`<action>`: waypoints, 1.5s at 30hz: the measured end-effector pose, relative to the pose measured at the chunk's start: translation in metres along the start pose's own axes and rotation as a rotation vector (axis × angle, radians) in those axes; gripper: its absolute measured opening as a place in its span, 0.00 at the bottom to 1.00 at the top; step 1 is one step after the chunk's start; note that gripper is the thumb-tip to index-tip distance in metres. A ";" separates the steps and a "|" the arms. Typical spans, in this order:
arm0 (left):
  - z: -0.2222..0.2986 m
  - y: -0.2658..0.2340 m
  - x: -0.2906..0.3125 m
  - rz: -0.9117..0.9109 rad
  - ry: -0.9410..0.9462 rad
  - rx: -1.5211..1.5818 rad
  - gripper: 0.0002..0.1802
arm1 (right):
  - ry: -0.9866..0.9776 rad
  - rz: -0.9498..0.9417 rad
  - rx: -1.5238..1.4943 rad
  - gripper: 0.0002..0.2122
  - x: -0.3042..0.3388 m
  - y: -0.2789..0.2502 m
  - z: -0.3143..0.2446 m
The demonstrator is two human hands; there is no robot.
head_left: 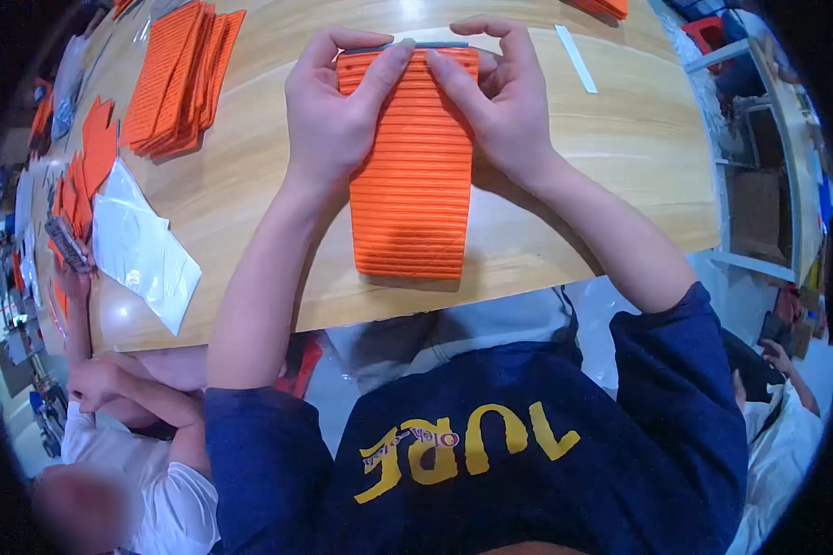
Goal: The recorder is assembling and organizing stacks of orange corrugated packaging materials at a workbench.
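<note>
An orange ribbed panel (pixel 412 176), padded-looking and slightly tapered, lies in front of me at the table's near side. Along its far edge runs a thin dark grey strip (pixel 444 44). My left hand (pixel 338 111) grips the panel's far left corner, thumb on top and fingers curled round the edge. At the far right corner my right hand (pixel 500 97) pinches the same edge, its thumb pressed on the ribs and the index finger raised along the strip. The fingertips under the panel are hidden.
A stack of orange ribbed panels (pixel 176 79) lies at the far left. Nearer are white plastic sheets (pixel 143 245) and loose orange pieces (pixel 99 153). A white strip (pixel 577 59) rests on the wooden table (pixel 629 139) at right. A co-worker (pixel 139 453) in white sits at left.
</note>
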State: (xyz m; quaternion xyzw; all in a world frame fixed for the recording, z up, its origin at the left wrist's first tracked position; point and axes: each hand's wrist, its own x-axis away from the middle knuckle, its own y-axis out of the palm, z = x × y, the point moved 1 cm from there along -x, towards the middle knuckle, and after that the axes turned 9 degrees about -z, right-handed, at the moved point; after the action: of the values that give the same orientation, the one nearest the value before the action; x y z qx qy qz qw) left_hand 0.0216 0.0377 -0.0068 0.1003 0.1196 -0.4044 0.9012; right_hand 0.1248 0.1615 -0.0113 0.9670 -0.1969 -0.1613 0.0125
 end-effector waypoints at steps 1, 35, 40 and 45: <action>0.000 0.000 0.000 0.003 0.002 0.001 0.09 | -0.001 -0.004 0.001 0.13 0.000 -0.001 0.000; 0.020 0.029 0.038 0.060 0.265 -0.313 0.08 | 0.027 0.022 0.245 0.07 0.042 -0.039 -0.009; 0.041 0.049 0.138 0.079 0.212 -0.218 0.08 | 0.103 -0.099 0.376 0.05 0.134 -0.035 -0.020; 0.027 0.080 0.226 0.181 0.050 -0.382 0.08 | 0.288 -0.016 0.286 0.15 0.226 -0.001 -0.023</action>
State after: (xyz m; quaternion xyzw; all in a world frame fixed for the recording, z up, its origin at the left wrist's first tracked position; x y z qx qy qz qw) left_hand 0.2310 -0.0771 -0.0416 -0.0522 0.2067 -0.2894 0.9332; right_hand 0.3291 0.0747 -0.0590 0.9734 -0.2066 0.0080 -0.0984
